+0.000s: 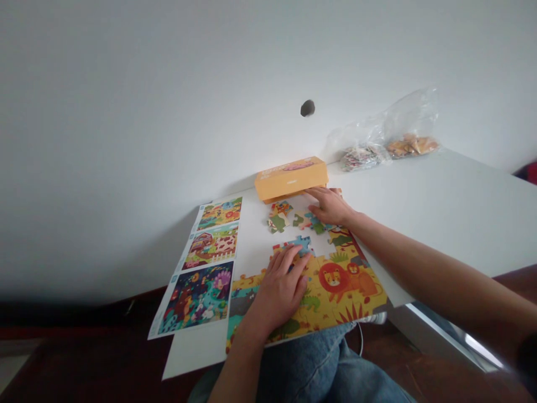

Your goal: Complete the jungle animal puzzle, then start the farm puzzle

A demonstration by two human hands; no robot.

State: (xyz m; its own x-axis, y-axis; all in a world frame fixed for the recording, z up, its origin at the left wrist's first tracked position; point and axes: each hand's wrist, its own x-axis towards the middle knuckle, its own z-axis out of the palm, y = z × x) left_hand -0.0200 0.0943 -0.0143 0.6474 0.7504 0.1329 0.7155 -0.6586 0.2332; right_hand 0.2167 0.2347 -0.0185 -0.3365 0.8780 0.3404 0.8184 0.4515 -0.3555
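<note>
A partly assembled jigsaw puzzle [315, 310] with lions and a yellow ground lies at the table's front edge. My left hand [280, 288] rests on it, fingers stretched out, the tips by a blue section [302, 243] at its upper edge. Farther back, my right hand [332, 207] lies low over loose puzzle pieces by the box, fingers extended and thumb apart. Some pieces under it are hidden. Left of it are a green-and-white piece [277, 223] and a red-and-orange piece [282, 208]. A small green piece [297, 220] sits nearer the right hand.
An orange box [291, 180] stands against the wall behind the pieces. A reference sheet with three pictures [212, 243] lies left of the puzzle. Two clear bags of pieces [363, 157] [413, 145] are at the back right of the white table [457, 207].
</note>
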